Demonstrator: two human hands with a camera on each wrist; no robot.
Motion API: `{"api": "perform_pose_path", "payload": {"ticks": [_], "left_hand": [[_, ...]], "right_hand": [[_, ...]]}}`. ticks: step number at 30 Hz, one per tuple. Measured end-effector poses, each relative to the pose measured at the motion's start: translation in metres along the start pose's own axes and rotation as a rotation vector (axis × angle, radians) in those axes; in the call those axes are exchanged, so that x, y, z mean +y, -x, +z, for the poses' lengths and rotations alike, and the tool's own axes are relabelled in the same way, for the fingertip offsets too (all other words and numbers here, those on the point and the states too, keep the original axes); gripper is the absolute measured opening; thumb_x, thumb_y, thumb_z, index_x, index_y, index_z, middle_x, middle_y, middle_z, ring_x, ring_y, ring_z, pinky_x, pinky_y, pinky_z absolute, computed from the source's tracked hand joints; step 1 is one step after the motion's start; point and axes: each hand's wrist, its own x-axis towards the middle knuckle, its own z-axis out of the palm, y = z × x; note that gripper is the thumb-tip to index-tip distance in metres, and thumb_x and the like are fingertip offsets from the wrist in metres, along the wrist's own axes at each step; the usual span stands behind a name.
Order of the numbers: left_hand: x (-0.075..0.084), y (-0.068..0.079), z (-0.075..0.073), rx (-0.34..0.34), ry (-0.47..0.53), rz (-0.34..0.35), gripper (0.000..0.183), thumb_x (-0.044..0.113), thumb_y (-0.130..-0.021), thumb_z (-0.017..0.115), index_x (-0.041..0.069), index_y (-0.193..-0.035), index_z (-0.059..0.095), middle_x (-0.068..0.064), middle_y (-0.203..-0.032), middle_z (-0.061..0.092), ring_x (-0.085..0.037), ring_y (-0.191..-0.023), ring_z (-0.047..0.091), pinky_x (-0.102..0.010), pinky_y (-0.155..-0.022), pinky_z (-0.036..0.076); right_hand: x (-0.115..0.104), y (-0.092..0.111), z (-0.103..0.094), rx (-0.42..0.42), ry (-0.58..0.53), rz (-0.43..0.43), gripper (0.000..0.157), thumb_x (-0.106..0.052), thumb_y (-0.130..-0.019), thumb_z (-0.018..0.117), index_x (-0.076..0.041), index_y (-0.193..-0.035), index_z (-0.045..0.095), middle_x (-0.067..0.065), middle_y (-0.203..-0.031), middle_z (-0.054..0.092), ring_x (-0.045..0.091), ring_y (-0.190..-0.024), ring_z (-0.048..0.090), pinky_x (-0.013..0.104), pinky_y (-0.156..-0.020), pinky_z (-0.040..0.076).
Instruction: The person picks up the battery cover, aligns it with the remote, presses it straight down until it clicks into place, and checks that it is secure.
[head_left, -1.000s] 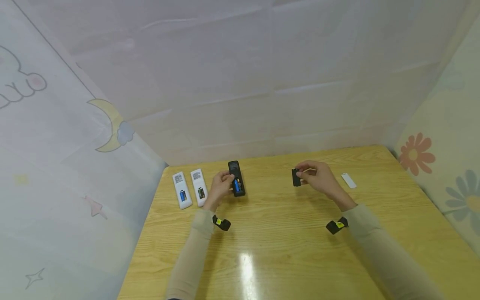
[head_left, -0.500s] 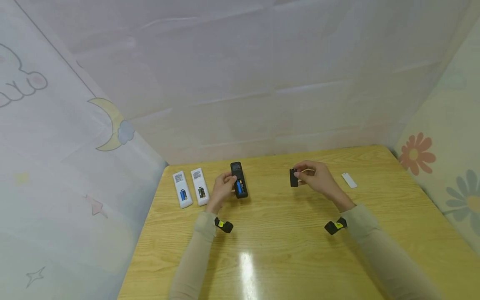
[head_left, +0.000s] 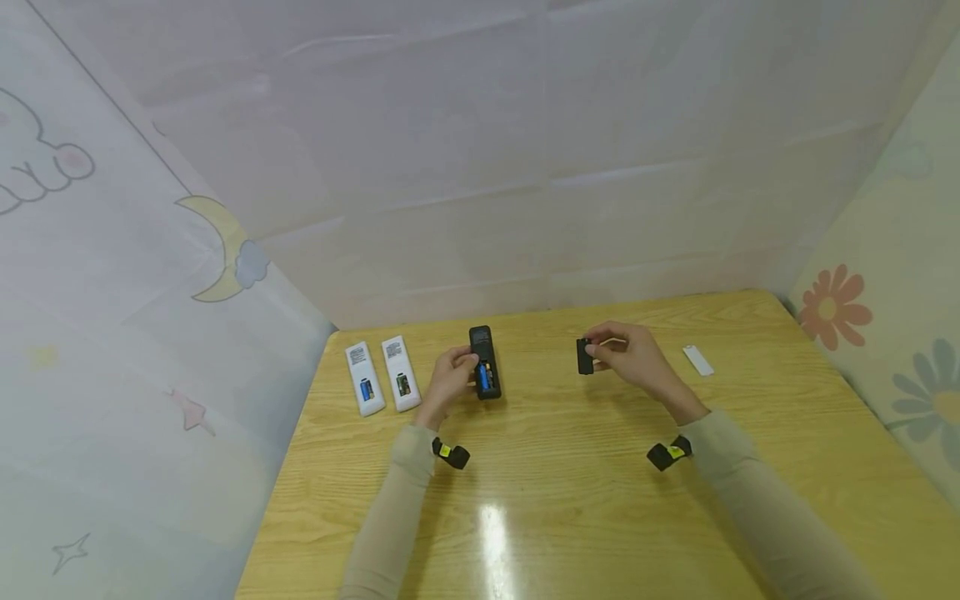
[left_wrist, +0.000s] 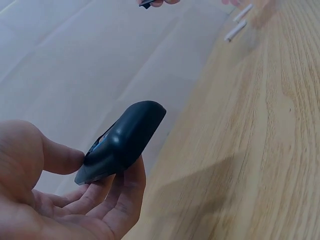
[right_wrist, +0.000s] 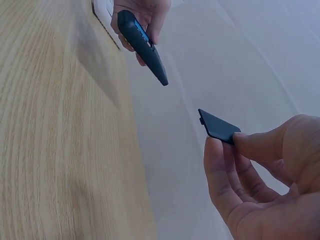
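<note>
My left hand (head_left: 450, 379) grips a black remote control (head_left: 482, 350) by its side, thumb on the near edge and fingers behind. The back of the remote faces me, its battery bay uncovered with blue batteries (head_left: 486, 377) inside. In the left wrist view the remote (left_wrist: 127, 137) is held above the table, its shadow on the wood. My right hand (head_left: 633, 358) pinches a small black battery cover (head_left: 584, 357) between thumb and fingers. A little tab juts from one edge of the cover (right_wrist: 220, 127) in the right wrist view. Remote and cover are apart.
Two white remotes (head_left: 364, 379) lie face down at the left on the wooden table (head_left: 555, 467), both with exposed battery bays; the second white remote (head_left: 397, 354) is just left of my left hand. A white battery cover (head_left: 698, 361) lies at the right. A pale wall sheet (head_left: 525, 208) stands behind.
My left hand has carried the black remote a little to the right. The right hand has shifted the black cover slightly left, so the two are closer together.
</note>
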Motion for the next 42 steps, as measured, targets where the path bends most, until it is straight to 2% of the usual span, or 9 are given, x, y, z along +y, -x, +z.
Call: {"api": "perform_pose_path", "payload": {"ticks": [4, 10, 18, 26, 35, 42], "left_hand": [[-0.002, 0.0, 0.003, -0.016, -0.005, -0.007, 0.05, 0.024, -0.113, 0.054, 0.004, -0.158, 0.046, -0.021, -0.154, 0.057, -0.038, -0.125, 0.066, -0.053, -0.103, 0.059], [-0.004, 0.0, 0.007, -0.03, -0.018, 0.001, 0.05, 0.023, -0.113, 0.054, 0.004, -0.159, 0.046, -0.021, -0.156, 0.056, -0.037, -0.126, 0.066, -0.052, -0.103, 0.059], [-0.005, 0.0, 0.005, -0.045, -0.003, 0.012, 0.05, 0.021, -0.113, 0.054, 0.003, -0.159, 0.045, -0.022, -0.156, 0.055, -0.036, -0.125, 0.067, -0.051, -0.101, 0.061], [-0.004, 0.004, 0.006, -0.054, 0.016, 0.021, 0.05, 0.022, -0.113, 0.055, 0.003, -0.159, 0.045, -0.022, -0.158, 0.053, -0.038, -0.13, 0.064, -0.053, -0.105, 0.058], [-0.003, 0.004, 0.008, -0.059, 0.033, 0.028, 0.051, 0.021, -0.114, 0.054, 0.003, -0.16, 0.043, -0.023, -0.16, 0.051, -0.039, -0.13, 0.064, -0.052, -0.104, 0.059], [-0.003, 0.003, 0.01, -0.07, 0.053, 0.027, 0.052, 0.023, -0.113, 0.056, 0.003, -0.159, 0.045, -0.022, -0.157, 0.054, -0.037, -0.127, 0.066, -0.049, -0.101, 0.061]], "right_hand": [[-0.001, 0.0, 0.001, 0.003, -0.002, 0.002, 0.028, -0.008, -0.106, 0.067, 0.003, -0.132, 0.069, 0.027, -0.123, 0.066, 0.027, -0.104, 0.076, 0.03, -0.078, 0.067], [-0.003, -0.001, 0.003, -0.006, -0.016, 0.007, 0.029, -0.008, -0.106, 0.067, 0.003, -0.133, 0.068, 0.027, -0.124, 0.065, 0.031, -0.107, 0.076, 0.031, -0.078, 0.067], [-0.005, -0.002, 0.006, -0.009, -0.027, 0.01, 0.029, -0.007, -0.106, 0.068, 0.004, -0.132, 0.068, 0.027, -0.125, 0.065, 0.027, -0.105, 0.076, 0.031, -0.078, 0.067], [-0.008, -0.001, 0.011, -0.019, -0.037, 0.013, 0.029, -0.008, -0.105, 0.068, 0.002, -0.132, 0.069, 0.027, -0.126, 0.065, 0.033, -0.108, 0.075, 0.032, -0.08, 0.067], [-0.004, -0.002, 0.019, -0.027, -0.046, -0.007, 0.029, -0.008, -0.105, 0.069, 0.003, -0.133, 0.069, 0.027, -0.122, 0.064, 0.03, -0.106, 0.075, 0.032, -0.079, 0.067], [-0.006, -0.003, 0.021, -0.024, -0.053, -0.023, 0.028, -0.006, -0.105, 0.068, 0.003, -0.132, 0.069, 0.027, -0.121, 0.064, 0.033, -0.107, 0.075, 0.034, -0.08, 0.067]]}}
